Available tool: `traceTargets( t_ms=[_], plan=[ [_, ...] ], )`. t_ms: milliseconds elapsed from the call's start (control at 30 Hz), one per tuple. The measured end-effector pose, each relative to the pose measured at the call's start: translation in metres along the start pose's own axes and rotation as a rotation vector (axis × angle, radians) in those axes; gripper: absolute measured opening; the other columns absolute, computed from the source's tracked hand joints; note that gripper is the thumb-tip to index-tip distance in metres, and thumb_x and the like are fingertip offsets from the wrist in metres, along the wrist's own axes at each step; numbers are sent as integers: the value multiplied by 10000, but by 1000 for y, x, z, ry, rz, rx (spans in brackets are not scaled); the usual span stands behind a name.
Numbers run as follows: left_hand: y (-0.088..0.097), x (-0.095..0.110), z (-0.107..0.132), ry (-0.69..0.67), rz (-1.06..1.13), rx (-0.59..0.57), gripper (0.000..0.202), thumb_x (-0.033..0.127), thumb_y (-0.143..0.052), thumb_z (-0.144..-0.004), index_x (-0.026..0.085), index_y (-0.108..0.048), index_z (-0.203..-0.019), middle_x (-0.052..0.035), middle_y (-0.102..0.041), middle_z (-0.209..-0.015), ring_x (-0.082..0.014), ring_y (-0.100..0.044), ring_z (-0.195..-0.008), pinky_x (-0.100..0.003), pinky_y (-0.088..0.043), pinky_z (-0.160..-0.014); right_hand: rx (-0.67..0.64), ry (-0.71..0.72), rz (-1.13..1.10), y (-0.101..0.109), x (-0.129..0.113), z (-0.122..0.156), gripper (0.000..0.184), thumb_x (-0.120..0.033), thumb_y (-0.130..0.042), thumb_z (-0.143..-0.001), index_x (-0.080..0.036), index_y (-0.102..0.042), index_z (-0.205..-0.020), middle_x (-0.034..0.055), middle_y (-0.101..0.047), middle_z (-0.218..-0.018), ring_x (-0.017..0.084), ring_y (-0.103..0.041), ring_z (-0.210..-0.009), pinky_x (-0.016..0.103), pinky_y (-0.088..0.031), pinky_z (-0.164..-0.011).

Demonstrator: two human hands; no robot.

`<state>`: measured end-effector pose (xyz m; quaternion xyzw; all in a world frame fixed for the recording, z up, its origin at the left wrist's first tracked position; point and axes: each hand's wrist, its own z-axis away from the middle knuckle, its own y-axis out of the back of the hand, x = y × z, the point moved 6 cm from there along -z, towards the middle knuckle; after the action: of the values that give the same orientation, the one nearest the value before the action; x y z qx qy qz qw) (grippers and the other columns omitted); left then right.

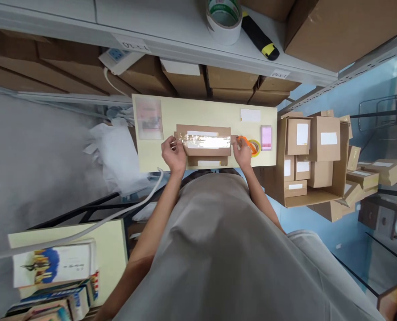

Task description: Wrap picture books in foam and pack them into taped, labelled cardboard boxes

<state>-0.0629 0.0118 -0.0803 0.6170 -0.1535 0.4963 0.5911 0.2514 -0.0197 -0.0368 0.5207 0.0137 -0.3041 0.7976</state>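
Observation:
A long brown cardboard box (203, 129) lies across the pale yellow table in front of me. Shiny clear tape runs along its top, over a white label. At the box's left end is my left hand (175, 154), its fingers curled against the edge. My right hand (242, 153) is closed at the right end, fingertips at a small flap. Just beyond those fingers sits an orange tape dispenser (252, 146) with a yellowish roll; whether the hand touches it is unclear. A smaller labelled cardboard box (208, 161) lies on my side of the long one.
A large open carton (282, 183) of labelled boxes stands right of the table (215, 109). A phone-like device (266, 137) and a white label (250, 115) lie on it. Above, a shelf holds a tape roll (223, 20) and utility knife (260, 35). A cable (131, 207) hangs at left.

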Motion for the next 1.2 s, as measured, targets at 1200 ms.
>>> traceTargets(
  t_ms=[1200],
  plan=[
    [27,-51,-47,-9,108,-489,584,89,-629,-802,174,-735,-1370,-172,-783,-1358,-330,-755,-1296,-480,-587,-1200,89,-15,-332,-25,-72,41,631,-434,-271,-1193,-90,-635,-1576,242,-705,-1568,246,-729,-1342,311,-583,-1116]
  ],
)
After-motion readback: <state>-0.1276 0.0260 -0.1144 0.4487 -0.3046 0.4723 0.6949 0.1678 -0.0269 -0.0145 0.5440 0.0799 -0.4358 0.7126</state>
